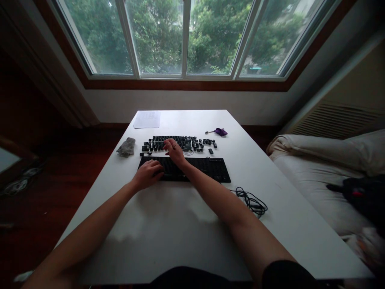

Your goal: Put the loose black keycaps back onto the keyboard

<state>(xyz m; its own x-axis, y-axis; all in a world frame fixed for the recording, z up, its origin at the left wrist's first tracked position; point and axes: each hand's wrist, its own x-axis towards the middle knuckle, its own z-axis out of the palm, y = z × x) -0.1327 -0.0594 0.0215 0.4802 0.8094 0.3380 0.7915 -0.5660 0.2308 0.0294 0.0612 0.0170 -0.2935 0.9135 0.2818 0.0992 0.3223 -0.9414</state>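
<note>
A black keyboard [210, 168] lies across the white table, its top partly covered by my hands and right forearm. My left hand [148, 173] rests on its left part, fingers loosely bent and lying on top. Just beyond the keyboard, my right hand [175, 152] reaches over rows of loose black keycaps [189, 143], its fingers apart and pointing left. Whether its fingertips touch a keycap is too small to tell. Behind the right wrist, a thin pale ring-shaped tool [188, 152] lies among the keycaps, partly hidden.
A crumpled grey cloth [126, 147] lies left of the keycaps, with paper sheets [147, 119] farther back. A small brush [211, 131] touches a purple item [221, 131] at back right. The coiled black cable [252, 202] sits by my right forearm. A sofa [313, 180] stands right.
</note>
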